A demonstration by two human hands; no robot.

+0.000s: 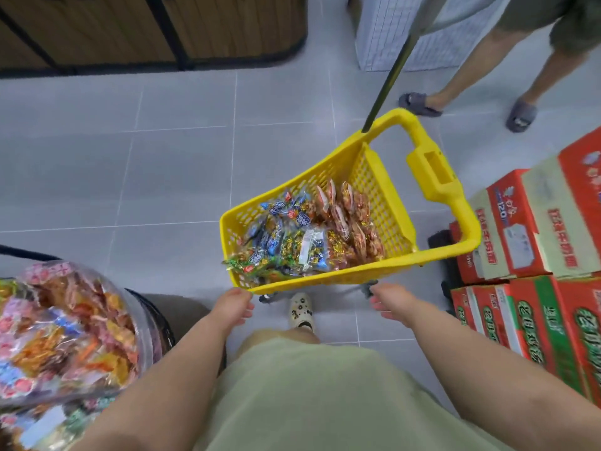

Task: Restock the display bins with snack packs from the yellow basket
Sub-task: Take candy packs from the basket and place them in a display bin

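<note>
On floor (162, 174), basket (325, 277) holds packs (309, 236). Left grip (232, 309) at its 7 o'clock corner, hold unclear; right grip (390, 302) at 5 o'clock, loose, empty.

The yellow basket (393, 274) is moulded plastic, smooth and slightly shiny, with walls formed as a lattice of small holes. Its handle (435, 170) is the same plastic, solid. The snack packs (309, 236) in it are glossy, crinkled film, partly clear and partly printed. At the floor's lower left edge, the display bin (148, 323) has a clear, glossy plastic wall over more shiny wrappers. The floor (162, 174) is smooth matt grey tile with thin pale joints. At its right edge the cartons (527, 229) are printed cardboard with a faint sheen. At its top left corner, wood-grain panelling (113, 30) sits in a black frame (177, 43). The garment (309, 392) is matt pale-green cloth.
</note>
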